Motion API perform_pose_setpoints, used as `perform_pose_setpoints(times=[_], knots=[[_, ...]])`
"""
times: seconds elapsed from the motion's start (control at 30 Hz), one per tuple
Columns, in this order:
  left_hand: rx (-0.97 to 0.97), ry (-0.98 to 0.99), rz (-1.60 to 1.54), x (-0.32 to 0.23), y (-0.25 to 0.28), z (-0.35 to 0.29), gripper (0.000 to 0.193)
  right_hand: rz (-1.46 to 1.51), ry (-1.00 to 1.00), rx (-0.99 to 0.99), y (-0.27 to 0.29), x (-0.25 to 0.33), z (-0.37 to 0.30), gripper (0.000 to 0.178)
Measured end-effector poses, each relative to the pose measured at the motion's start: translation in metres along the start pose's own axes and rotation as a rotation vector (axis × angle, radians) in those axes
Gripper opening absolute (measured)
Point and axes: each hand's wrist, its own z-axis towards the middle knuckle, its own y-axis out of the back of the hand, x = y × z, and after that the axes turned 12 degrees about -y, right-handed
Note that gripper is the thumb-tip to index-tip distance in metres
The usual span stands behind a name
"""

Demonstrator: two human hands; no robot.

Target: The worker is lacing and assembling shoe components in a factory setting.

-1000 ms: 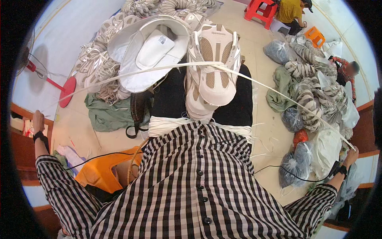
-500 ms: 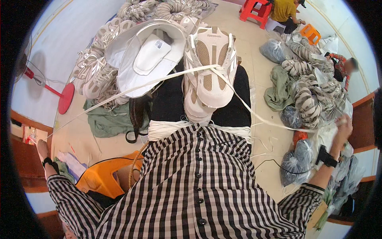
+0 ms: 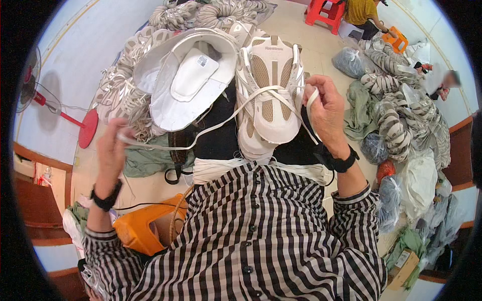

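Observation:
A stack of cream and beige sneaker uppers, toes toward me, rests on my dark-clad lap. Across the top one runs a flat white shoelace, crossed over the upper's middle. Left of the stack, my left hand is closed on one end of the lace, which sags between hand and shoe; its fingers are a little blurred. Close beside the shoe's right side, my right hand pinches the other end, with a loop of lace round the fingers. A bundle of white laces lies across my lap.
A white open shell holding a white padded piece stands left of the uppers. Strung uppers pile behind it. A red-based fan and an orange stool are at left. Bundles and bags line the right; two people sit beyond.
Both hands have come in from wide apart toward the shoe, my right hand right up beside it. The lace, stretched taut on the left before, now hangs slack.

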Motion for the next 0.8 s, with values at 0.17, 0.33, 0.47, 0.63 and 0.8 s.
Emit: perform_pose_setpoints(times=[0.17, 0.33, 0.47, 0.63, 0.8], knots=[[-0.004, -0.171, -0.252, -0.084, -0.083, 0.057, 0.014, -0.121, 0.041, -0.025, -0.008, -0.014, 0.004, 0.006], [-0.104, -0.073, -0.562, -0.104, -0.150, 0.101, 0.010, -0.062, 0.003, 0.040, -0.017, -0.020, 0.005, 0.008], [-0.153, 0.096, -0.822, -0.106, -0.180, 0.106, 0.009, -0.025, -0.013, -0.019, -0.019, -0.021, 0.003, 0.010], [-0.195, 0.089, -0.937, -0.107, -0.193, 0.109, 0.008, 0.164, -0.199, 0.088, -0.013, -0.017, 0.006, 0.008], [-0.221, 0.126, -0.902, -0.111, -0.199, 0.107, 0.008, 0.167, -0.246, 0.110, -0.013, -0.015, 0.013, 0.009]])
